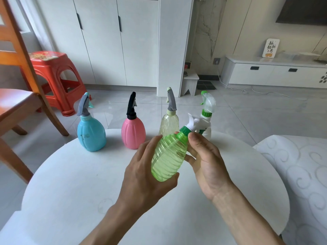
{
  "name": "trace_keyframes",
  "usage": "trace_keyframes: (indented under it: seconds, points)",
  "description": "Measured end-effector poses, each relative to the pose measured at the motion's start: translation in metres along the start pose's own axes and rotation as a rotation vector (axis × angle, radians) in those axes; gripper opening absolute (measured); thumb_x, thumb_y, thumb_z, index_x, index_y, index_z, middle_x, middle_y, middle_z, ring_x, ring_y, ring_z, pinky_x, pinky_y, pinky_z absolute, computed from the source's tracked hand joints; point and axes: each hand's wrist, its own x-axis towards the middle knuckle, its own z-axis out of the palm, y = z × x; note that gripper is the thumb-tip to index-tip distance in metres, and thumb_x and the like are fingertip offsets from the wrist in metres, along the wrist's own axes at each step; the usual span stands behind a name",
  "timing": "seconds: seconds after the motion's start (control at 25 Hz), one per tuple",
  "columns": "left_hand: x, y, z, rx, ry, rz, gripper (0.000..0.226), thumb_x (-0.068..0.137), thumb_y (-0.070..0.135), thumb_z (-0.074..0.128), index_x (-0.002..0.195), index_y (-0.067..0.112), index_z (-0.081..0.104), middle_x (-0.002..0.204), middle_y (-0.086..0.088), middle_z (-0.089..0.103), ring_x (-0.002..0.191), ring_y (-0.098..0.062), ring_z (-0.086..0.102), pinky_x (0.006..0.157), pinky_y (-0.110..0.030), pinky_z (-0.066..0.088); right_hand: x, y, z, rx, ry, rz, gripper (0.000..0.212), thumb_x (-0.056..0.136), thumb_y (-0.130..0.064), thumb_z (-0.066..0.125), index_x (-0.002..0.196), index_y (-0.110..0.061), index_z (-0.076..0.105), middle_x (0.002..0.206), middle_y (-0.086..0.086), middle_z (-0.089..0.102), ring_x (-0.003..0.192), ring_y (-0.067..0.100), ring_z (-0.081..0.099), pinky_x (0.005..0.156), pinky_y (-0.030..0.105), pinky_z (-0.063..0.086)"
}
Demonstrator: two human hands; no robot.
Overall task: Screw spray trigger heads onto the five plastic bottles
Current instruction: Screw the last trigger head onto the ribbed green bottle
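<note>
My left hand [145, 172] cradles a ribbed green bottle [168, 156], tilted over the round white table [70, 183]. My right hand [207, 160] pinches the green collar of its white spray head [194, 123] at the neck. Along the table's far edge stand a blue bottle [91, 133] with a grey head, a pink bottle [133, 133] with a black head, a clear bottle [169, 123] with a grey head, and a white bottle [208, 121] with a translucent head and green collar, partly hidden behind the held spray head.
A wooden chair [19, 96] stands at the left, a red plastic stool [56, 80] behind it. A white patterned cushion [300, 170] lies at the right. White cupboards [115, 41] and a low TV cabinet [274, 71] line the back wall.
</note>
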Motion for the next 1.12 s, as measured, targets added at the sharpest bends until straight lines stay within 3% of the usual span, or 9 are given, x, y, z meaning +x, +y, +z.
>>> trace_keyframes:
  seconds: [0.12, 0.2, 0.32, 0.52, 0.68, 0.8, 0.92, 1.12]
  points:
    - [-0.003, 0.004, 0.004, 0.066, -0.045, 0.051, 0.093, 0.059, 0.032, 0.089, 0.143, 0.018, 0.051, 0.131, 0.006, 0.059, 0.107, -0.016, 0.063, 0.079, -0.025, 0.051, 0.003, -0.003, 0.000, -0.065, 0.050, -0.021, 0.025, 0.091, -0.038, 0.062, 0.096, -0.019, 0.077, 0.115, 0.012, 0.075, 0.102, 0.019, 0.070, 0.077, 0.026, 0.055]
    - [-0.004, 0.006, 0.004, 0.064, -0.048, 0.045, 0.093, 0.058, 0.033, 0.088, 0.142, 0.019, 0.051, 0.131, 0.006, 0.060, 0.106, -0.019, 0.064, 0.079, -0.029, 0.053, 0.005, -0.007, -0.002, -0.084, 0.057, -0.006, 0.032, 0.092, -0.043, 0.057, 0.100, -0.018, 0.076, 0.116, 0.009, 0.075, 0.102, 0.018, 0.070, 0.079, 0.029, 0.053]
    - [-0.002, 0.002, 0.002, 0.057, -0.031, 0.030, 0.092, 0.058, 0.034, 0.088, 0.142, 0.021, 0.051, 0.129, 0.009, 0.060, 0.105, -0.014, 0.062, 0.080, -0.026, 0.052, 0.005, -0.009, -0.006, -0.091, 0.007, 0.051, 0.036, 0.093, -0.044, 0.060, 0.115, -0.017, 0.072, 0.119, 0.006, 0.074, 0.105, 0.019, 0.070, 0.079, 0.031, 0.052]
    - [-0.002, 0.001, 0.003, 0.088, -0.071, 0.018, 0.095, 0.058, 0.034, 0.090, 0.144, 0.020, 0.051, 0.131, 0.007, 0.061, 0.107, -0.017, 0.062, 0.081, -0.025, 0.048, 0.007, -0.011, -0.013, 0.007, 0.053, 0.116, 0.028, 0.079, -0.032, 0.069, 0.102, -0.017, 0.077, 0.112, 0.010, 0.077, 0.101, 0.020, 0.072, 0.072, 0.029, 0.057]
    - [-0.001, -0.002, 0.001, 0.040, -0.097, -0.004, 0.095, 0.059, 0.042, 0.085, 0.145, 0.026, 0.048, 0.129, 0.013, 0.059, 0.104, -0.009, 0.057, 0.081, -0.024, 0.049, 0.007, -0.014, -0.016, -0.046, -0.021, 0.073, 0.041, 0.082, -0.027, 0.065, 0.121, -0.012, 0.068, 0.118, 0.009, 0.075, 0.110, 0.017, 0.070, 0.075, 0.027, 0.056]
    - [-0.002, -0.003, -0.001, 0.022, -0.114, -0.015, 0.095, 0.058, 0.043, 0.086, 0.145, 0.028, 0.048, 0.127, 0.016, 0.060, 0.101, -0.006, 0.058, 0.081, -0.020, 0.048, 0.007, -0.014, -0.018, -0.139, -0.074, 0.057, 0.031, 0.086, -0.028, 0.062, 0.114, -0.016, 0.063, 0.117, 0.010, 0.075, 0.110, 0.020, 0.069, 0.084, 0.036, 0.054]
    - [-0.003, -0.004, -0.002, -0.093, -0.096, -0.041, 0.093, 0.056, 0.043, 0.086, 0.141, 0.032, 0.050, 0.121, 0.020, 0.062, 0.101, -0.002, 0.060, 0.081, -0.008, 0.044, 0.005, -0.013, -0.016, 0.008, -0.140, 0.083, 0.022, 0.090, -0.025, 0.059, 0.109, -0.016, 0.064, 0.119, 0.013, 0.074, 0.109, 0.020, 0.070, 0.078, 0.031, 0.057]
    - [-0.004, -0.005, 0.000, -0.167, -0.079, -0.059, 0.090, 0.055, 0.043, 0.087, 0.137, 0.036, 0.052, 0.118, 0.020, 0.065, 0.105, -0.004, 0.062, 0.083, -0.011, 0.047, 0.005, -0.011, -0.013, 0.072, -0.142, 0.062, 0.020, 0.088, -0.022, 0.062, 0.106, -0.015, 0.066, 0.113, 0.012, 0.075, 0.099, 0.019, 0.072, 0.075, 0.030, 0.057]
